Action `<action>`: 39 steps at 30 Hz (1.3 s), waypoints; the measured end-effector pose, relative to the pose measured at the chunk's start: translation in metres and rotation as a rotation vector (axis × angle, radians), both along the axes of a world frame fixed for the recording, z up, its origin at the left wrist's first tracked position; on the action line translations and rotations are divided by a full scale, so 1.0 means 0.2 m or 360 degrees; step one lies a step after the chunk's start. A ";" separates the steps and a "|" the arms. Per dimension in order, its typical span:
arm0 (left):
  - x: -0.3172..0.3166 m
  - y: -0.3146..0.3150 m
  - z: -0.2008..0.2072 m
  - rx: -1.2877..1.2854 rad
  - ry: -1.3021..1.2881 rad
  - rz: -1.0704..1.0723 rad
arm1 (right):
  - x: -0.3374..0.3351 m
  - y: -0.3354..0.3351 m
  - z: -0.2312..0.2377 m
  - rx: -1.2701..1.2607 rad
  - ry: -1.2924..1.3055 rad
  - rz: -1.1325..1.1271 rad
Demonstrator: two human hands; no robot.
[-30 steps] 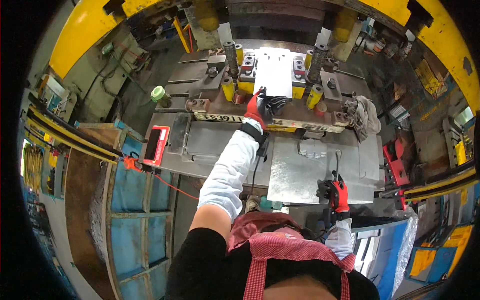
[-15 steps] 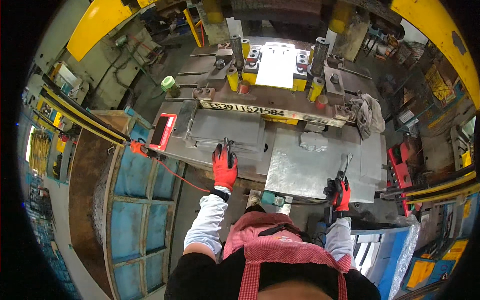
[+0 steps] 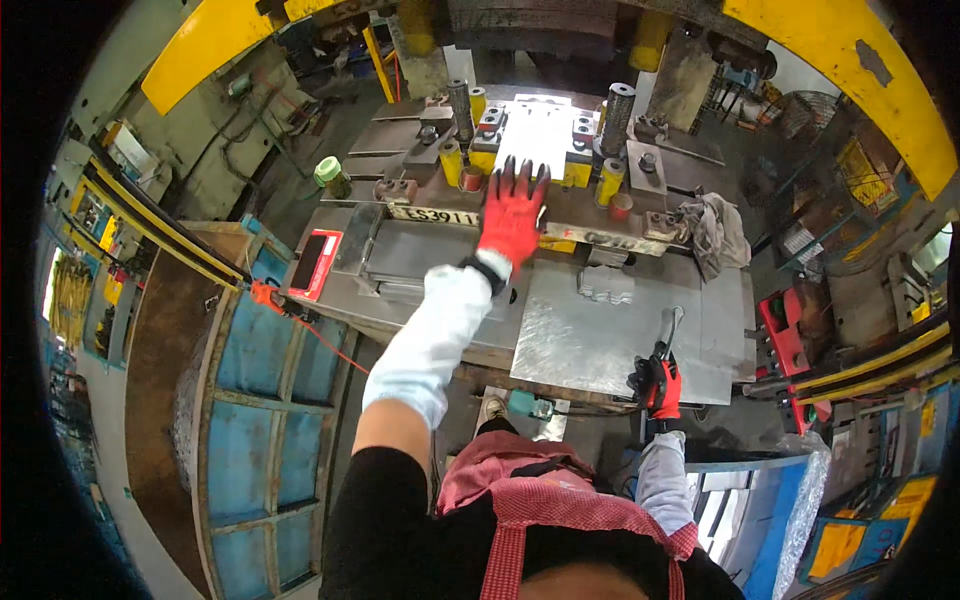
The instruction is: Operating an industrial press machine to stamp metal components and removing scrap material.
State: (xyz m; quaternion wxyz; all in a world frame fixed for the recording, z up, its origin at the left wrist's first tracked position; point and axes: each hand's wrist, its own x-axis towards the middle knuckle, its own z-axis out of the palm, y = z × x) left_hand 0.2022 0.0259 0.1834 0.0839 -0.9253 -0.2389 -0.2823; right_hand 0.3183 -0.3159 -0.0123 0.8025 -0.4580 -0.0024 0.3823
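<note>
My left hand [image 3: 513, 215], in a red glove with dark fingertips, reaches forward over the front of the press die. Its fingers are spread and hold nothing; the tips lie at the near edge of a bright flat sheet [image 3: 532, 145] between the die posts. Whether they press on it I cannot tell. At the right, my right hand [image 3: 660, 385], gloved alike, is closed around a slim grey metal hand tool [image 3: 677, 322] with a rounded far end. Left of centre lies a stack of grey metal sheets [image 3: 420, 250], partly behind my left forearm.
A small pile of stamped metal pieces [image 3: 606, 284] rests on the shiny metal plate [image 3: 560, 340]. A grey rag [image 3: 718, 235] hangs at the right of the die. Dark upright posts [image 3: 614, 120] flank the bright sheet. A red-bordered card [image 3: 316, 264] lies at the left.
My left hand has left the sheet stack, moving forward and right to the die, its fingers now stretched out. My right hand keeps the tool in nearly the same place.
</note>
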 end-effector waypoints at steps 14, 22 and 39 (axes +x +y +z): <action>0.38 0.60 -0.34 -0.0128 0.0331 0.0671 | -0.06 0.08 0.09 0.0008 0.0101 0.0058; 0.04 0.22 0.06 -0.0339 0.0403 0.0165 | -0.02 0.03 0.05 0.0024 0.0084 0.0009; -1.05 -0.10 -0.90 -0.1054 0.0807 0.0738 | -0.02 0.02 0.03 -0.0060 -0.0064 -0.0009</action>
